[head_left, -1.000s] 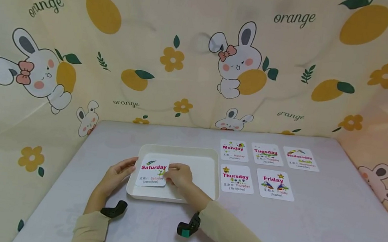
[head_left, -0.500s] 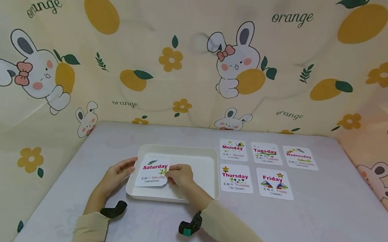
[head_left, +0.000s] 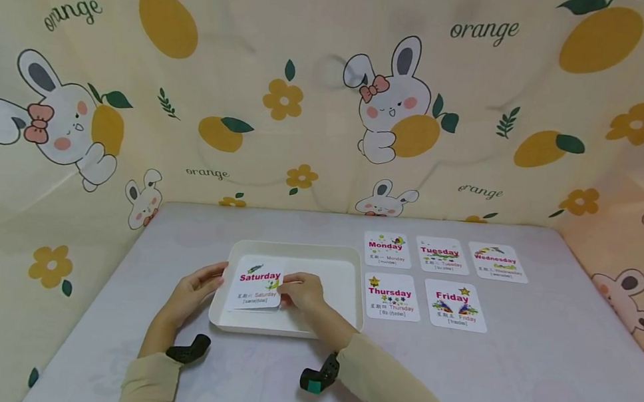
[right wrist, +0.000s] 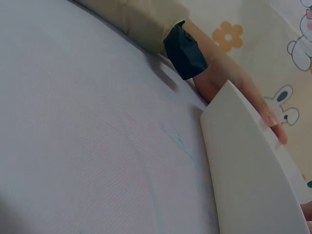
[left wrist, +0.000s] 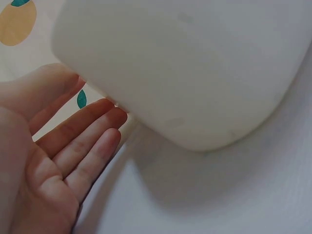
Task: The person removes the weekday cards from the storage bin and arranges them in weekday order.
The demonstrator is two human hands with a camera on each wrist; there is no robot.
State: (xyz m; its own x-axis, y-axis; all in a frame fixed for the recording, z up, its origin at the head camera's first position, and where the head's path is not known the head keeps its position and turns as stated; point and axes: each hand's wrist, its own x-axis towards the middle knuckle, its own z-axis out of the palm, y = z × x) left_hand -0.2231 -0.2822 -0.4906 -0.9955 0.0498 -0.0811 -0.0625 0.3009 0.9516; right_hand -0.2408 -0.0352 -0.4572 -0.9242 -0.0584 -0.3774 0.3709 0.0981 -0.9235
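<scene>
My right hand (head_left: 303,292) pinches the right edge of the Saturday card (head_left: 258,282) over the left part of a white tray (head_left: 334,296). Beneath that card the white edge of another card shows, its face hidden. Along the tray's left side, my left hand (head_left: 190,295) touches the rim with its fingers. The left wrist view has this left hand (left wrist: 63,165) with fairly straight fingers, their tips against the tray's wall (left wrist: 185,97). In the right wrist view the left hand (right wrist: 239,83) lies beyond the tray's wall (right wrist: 239,165); a bit of my right fingers (right wrist: 307,210) shows at the edge.
Right of the tray lie the Monday card (head_left: 388,249), Tuesday card (head_left: 442,255) and Wednesday card (head_left: 498,262) in a back row. The Thursday card (head_left: 392,297) and Friday card (head_left: 456,306) lie in front of them. Patterned cloth (head_left: 331,28) walls the pale table (head_left: 456,385).
My right hand has shifted the Saturday card slightly to the right, and the edge of the card beneath has come into view. The left hand stays at the tray's rim.
</scene>
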